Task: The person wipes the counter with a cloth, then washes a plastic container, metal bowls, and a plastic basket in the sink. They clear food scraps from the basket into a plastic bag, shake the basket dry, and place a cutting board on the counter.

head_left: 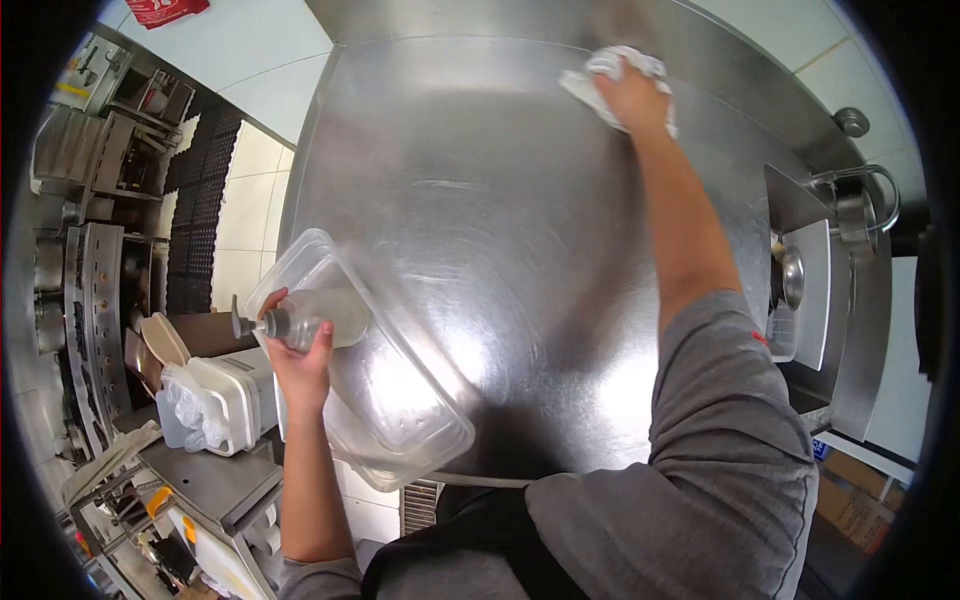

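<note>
My right hand (637,97) presses a white cloth (600,92) onto the far edge of the steel counter (470,210), near the raised back. My left hand (300,355) is wrapped round a clear pump bottle (335,315) with a grey top, which lies tilted over a clear plastic tub (455,425). That tub stands at the counter's near left corner. Pale streaks and bright reflections show on the metal.
At the right is a sink with a curved tap (880,180), a metal bowl (793,277) and a white board (815,290). White containers (235,400) stand on a side table at the lower left. A stove (95,320) is further left.
</note>
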A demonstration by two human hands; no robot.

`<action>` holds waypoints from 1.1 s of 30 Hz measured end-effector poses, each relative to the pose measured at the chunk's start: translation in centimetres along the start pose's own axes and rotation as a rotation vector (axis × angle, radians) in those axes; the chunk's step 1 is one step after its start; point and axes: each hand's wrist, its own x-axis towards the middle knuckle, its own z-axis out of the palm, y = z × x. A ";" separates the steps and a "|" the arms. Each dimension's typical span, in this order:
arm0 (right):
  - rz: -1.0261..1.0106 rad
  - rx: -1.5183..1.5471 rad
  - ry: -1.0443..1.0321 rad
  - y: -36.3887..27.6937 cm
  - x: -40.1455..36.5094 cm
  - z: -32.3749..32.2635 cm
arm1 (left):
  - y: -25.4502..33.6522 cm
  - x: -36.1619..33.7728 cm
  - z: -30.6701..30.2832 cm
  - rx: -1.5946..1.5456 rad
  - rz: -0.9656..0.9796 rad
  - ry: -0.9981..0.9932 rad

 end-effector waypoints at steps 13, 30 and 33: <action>0.332 -0.065 0.247 42.3 1.6 -4.3 | 0.8 -0.2 1.0 0.051 0.079 0.046; -0.499 0.136 -0.176 -16.3 -6.0 1.2 | 0.6 -0.1 0.4 -0.080 0.069 -0.047; -0.690 0.142 -0.160 -22.2 -13.2 0.8 | 0.8 -0.2 0.5 -0.109 0.059 -0.053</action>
